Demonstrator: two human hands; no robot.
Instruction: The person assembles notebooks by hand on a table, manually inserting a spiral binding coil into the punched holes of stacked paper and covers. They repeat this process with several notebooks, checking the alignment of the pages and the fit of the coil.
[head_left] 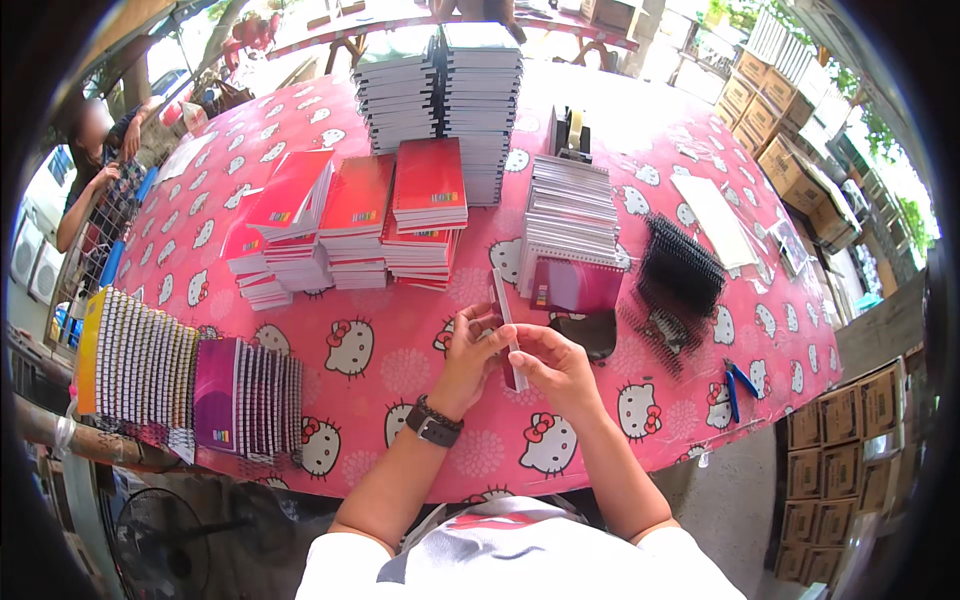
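Observation:
Over the near middle of the table, both my hands hold a thin notebook (504, 300) on edge, its white page edge upward and a dark reddish cover on the left side. My left hand (472, 355), with a dark watch on the wrist, grips it from the left. From the right, my right hand (552, 362) pinches it between thumb and fingers. Just beyond lies a purple notebook (575, 285) against a row of notebooks (568, 200) with pages showing. A dark object (590, 333) sits partly hidden behind my right hand.
Stacked red notebooks (428, 185) and tall spiral-bound piles (480, 100) stand farther back. Yellow (92, 350) and purple spiral notebooks (216, 395) line the left. Black binding coils (682, 265), blue-handled pliers (738, 388) and a tape dispenser (572, 135) lie rightward. Another person (95, 165) is at far left.

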